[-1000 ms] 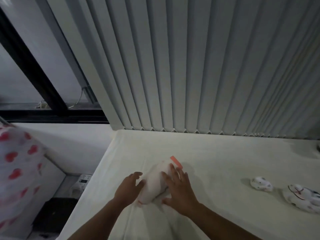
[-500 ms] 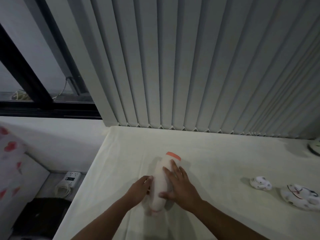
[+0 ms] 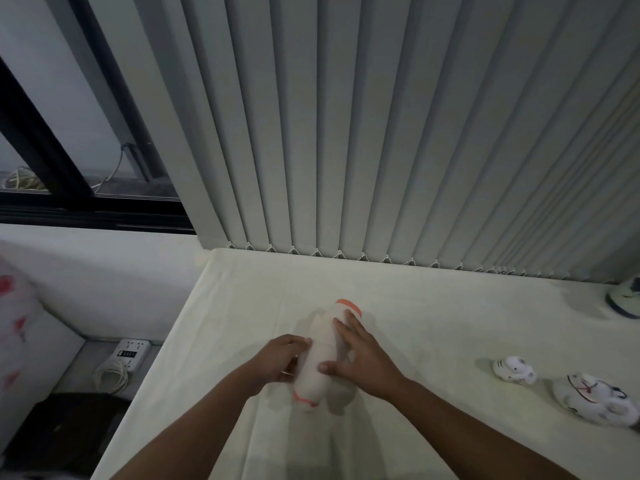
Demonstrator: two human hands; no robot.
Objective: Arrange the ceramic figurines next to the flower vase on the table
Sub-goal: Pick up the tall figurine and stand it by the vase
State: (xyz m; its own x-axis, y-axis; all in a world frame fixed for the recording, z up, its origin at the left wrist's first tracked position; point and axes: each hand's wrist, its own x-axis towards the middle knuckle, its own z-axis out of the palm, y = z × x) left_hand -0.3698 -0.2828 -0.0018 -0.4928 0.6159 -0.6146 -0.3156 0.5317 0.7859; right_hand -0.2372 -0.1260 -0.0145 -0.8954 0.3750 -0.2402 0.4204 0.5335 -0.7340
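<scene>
1. Both bare forearms reach forward from the bottom edge, converging toward the middle.
2. The left hand (image 3: 281, 358) is curled, fingers bent inward.
3. The right hand (image 3: 360, 358) lies flatter, fingers extended forward, thumb pointing left.

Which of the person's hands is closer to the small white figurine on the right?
Right. The right hand rests on the white vase, left of the small figurine; the left hand grips the vase's far side.

A white vase (image 3: 323, 358) with an orange rim lies tilted on its side on the table (image 3: 433, 327). Well to its right sit two white figurines: a small one (image 3: 514, 370) nearer the vase, a larger one (image 3: 595, 400) with red and dark markings just beyond.
</scene>
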